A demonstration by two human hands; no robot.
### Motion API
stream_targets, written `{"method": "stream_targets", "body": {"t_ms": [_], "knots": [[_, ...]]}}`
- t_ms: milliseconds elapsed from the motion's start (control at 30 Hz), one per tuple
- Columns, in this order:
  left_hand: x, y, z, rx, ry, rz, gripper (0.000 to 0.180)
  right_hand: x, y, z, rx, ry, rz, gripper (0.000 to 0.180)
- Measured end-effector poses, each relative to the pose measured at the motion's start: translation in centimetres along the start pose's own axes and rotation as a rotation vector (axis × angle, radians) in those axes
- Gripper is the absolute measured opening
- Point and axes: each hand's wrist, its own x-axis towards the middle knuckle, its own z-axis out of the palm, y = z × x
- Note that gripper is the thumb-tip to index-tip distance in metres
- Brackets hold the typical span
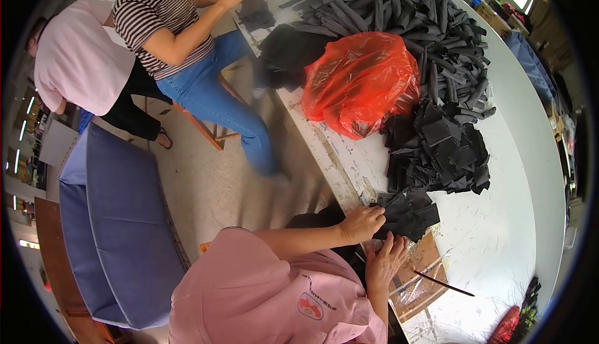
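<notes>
A small heap of flat black fabric pieces lies at the table's near edge. My left hand has its fingers bent and pressed together at the heap's left side, gripping the edge of a black piece. On the heap's near side, my right hand touches the fabric with its fingers stretched out and apart. Beyond both hands is a larger pile of loose black fabric pieces. A brown board covered with clear tape lies beside my right hand, and a thin dark stick rests across it.
A red plastic bag sits on the white table, before a big mound of rolled dark grey pieces. Across the corner a person in stripes sits working; another in pink bends behind. A blue-covered bin stands left.
</notes>
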Motion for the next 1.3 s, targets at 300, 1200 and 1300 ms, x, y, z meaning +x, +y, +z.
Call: {"method": "stream_targets", "body": {"t_ms": [300, 1200, 1300], "knots": [[4.1, 0.9, 2.6, -0.039, 0.006, 0.014, 0.018, 3.4, 3.1, 1.5, -0.171, 0.087, 0.108, 0.037], [6.6, 3.1, -10.2, -1.315, -0.178, -0.354, 0.02, 2.9, 5.8, -2.3, 0.476, 0.4, 0.268, 0.021], [5.5, 3.7, -10.0, -1.39, -0.311, -0.362, 0.027, 2.3, 2.0, -8.1, 0.594, 0.412, 0.298, 0.034]]}}
